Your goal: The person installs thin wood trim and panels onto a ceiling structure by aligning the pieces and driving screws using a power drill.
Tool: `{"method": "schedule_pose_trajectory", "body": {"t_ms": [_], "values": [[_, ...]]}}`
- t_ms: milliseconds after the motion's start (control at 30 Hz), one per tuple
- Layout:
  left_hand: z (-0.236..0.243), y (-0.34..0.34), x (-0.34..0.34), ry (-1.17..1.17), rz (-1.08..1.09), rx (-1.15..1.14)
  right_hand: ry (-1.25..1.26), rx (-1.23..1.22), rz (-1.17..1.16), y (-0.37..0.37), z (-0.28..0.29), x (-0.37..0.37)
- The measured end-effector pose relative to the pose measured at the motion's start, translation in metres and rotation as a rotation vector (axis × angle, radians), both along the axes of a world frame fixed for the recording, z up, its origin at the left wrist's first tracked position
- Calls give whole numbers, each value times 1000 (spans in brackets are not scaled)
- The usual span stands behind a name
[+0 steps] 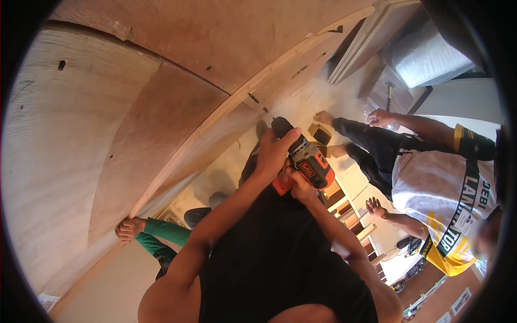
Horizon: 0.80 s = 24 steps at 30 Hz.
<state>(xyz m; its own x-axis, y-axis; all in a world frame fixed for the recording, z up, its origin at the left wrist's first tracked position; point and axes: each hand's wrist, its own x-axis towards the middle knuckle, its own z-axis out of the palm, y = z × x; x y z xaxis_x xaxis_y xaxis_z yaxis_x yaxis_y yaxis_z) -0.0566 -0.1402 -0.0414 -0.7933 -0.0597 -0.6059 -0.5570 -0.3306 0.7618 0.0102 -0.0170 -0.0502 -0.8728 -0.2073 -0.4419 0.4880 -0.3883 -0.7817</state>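
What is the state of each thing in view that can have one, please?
Drill: held, running or not unclear
Left hand: closed around drill's front
Right hand: closed on drill's handle
Wooden panel: gripped at edge by green-sleeved hands
Boards: stacked side by side
Bundle: wrapped in plastic

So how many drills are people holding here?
1: the orange-and-black drill, in the middle, left hand near its front, right hand at its grip. No other shows.

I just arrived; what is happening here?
The left hand holds the front of a red and black drill, and the right hand grips it farther back. The drill points toward a wooden panel; whether it touches is unclear. Farther left, a co-worker's hand with a green sleeve is on the panel's edge.
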Motion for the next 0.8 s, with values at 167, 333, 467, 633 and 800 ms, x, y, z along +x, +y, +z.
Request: {"method": "schedule_pose_trajectory", "body": {"t_ms": [167,333,467,633,800], "values": [[-3,-6,3,-30,61,-27,44,-78,62,8,-20,3],[15,-83,-12,-28,551,193,23,-87,-1,9,-30,1],[11,-105,-5,-65,607,151,-57,-133,-141,1,-26,6],[10,-105,0,-122,579,231,-68,-94,-165,10,-14,-1],[3,-120,1,-74,754,315,-142,-152,-180,7,-9,-3]]}}
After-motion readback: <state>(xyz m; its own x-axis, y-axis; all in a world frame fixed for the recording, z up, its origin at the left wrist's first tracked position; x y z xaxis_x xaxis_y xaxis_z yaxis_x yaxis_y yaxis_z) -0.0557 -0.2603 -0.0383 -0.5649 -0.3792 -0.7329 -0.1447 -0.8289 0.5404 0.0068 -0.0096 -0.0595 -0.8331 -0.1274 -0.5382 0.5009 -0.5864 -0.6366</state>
